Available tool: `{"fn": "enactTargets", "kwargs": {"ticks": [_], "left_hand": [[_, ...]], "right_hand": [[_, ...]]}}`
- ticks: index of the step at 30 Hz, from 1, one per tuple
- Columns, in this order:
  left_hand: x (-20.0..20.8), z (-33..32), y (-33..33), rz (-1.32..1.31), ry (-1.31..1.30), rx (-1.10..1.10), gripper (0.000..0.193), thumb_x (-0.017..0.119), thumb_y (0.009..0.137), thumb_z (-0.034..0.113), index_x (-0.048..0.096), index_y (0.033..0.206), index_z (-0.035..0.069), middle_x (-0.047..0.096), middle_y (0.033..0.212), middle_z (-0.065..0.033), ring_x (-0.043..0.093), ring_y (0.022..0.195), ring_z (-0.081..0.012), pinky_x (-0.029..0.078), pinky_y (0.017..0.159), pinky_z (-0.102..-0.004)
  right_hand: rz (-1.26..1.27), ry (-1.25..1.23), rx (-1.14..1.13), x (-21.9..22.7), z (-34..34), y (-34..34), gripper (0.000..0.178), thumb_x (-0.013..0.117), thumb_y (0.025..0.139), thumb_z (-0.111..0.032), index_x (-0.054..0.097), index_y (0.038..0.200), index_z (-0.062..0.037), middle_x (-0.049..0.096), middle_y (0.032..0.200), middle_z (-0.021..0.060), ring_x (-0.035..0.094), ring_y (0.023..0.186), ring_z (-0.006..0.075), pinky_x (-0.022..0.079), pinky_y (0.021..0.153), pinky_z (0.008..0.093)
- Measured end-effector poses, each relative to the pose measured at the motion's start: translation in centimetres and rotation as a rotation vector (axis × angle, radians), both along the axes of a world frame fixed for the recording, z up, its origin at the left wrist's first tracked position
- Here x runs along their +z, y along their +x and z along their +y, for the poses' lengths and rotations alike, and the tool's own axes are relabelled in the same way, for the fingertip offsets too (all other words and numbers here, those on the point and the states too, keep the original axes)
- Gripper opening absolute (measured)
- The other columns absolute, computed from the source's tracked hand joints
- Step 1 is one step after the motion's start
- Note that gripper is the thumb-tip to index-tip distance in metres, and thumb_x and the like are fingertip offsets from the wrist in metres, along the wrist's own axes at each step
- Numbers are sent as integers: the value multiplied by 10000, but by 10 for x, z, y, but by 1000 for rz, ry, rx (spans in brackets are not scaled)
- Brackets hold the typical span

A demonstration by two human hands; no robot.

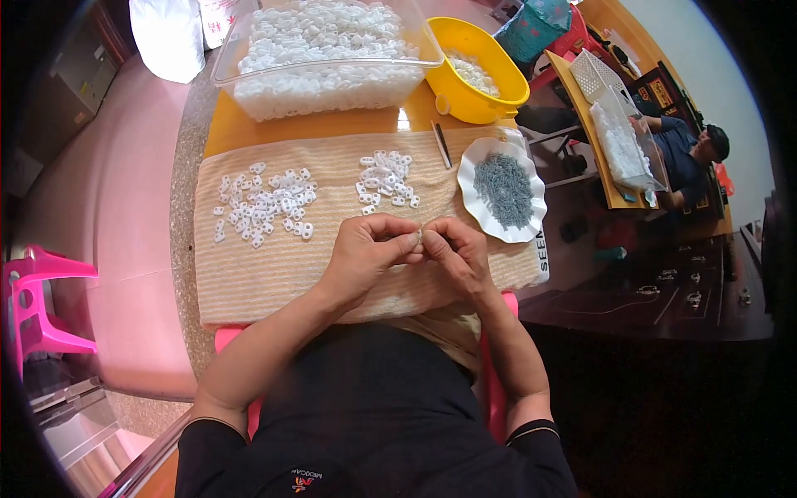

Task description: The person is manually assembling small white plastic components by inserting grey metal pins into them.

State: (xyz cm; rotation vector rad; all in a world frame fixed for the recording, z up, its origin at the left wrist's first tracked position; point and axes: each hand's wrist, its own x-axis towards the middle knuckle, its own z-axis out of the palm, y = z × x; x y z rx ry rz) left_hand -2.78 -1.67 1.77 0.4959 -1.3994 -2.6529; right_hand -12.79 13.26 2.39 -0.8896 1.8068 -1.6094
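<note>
Close together over the striped towel (274,290), my left hand (371,251) and my right hand (458,251) meet fingertip to fingertip. Both are closed in a pinch around something tiny and pale, too small and covered to name. Just beyond them lies a small pile of white plastic pieces with holes (384,176). A larger spread of similar white pieces (264,204) is on the towel farther left. To the right of my right hand, a white scalloped plate (470,199) holds a heap of small grey rod-like pieces (503,189).
A clear bin (320,73) full of white pieces stands at the back, beside a yellow basin (490,104). A dark pen-like tool (442,146) lies near the plate. A pink stool (50,307) is at left. Another person (693,158) sits at a table at right.
</note>
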Motion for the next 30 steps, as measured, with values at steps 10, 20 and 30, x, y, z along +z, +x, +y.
{"fn": "enactTargets", "kwargs": {"ticks": [10,20,30], "left_hand": [[-2,2,0,43,-98,-33,178,650,851,16,625,1006,-68,663,917,-115,646,802,-140,559,727,-256],[-2,1,-1,-2,12,-25,188,642,863,32,616,1020,-67,662,912,-113,649,805,-144,559,739,-262],[-2,-1,-1,-18,60,-8,195,643,863,41,607,1026,-59,655,935,-110,650,819,-148,557,752,-260]], "right_hand": [[-23,50,41,4,2,0,221,523,972,-172,578,856,8,594,734,16,536,656,63,438,601,203],[-93,3,47,6,-1,-1,223,515,979,-187,581,869,-4,603,738,15,537,651,55,438,595,198],[-274,-67,53,-1,3,-6,230,545,961,-191,603,992,29,636,791,52,604,672,104,509,639,233]]}}
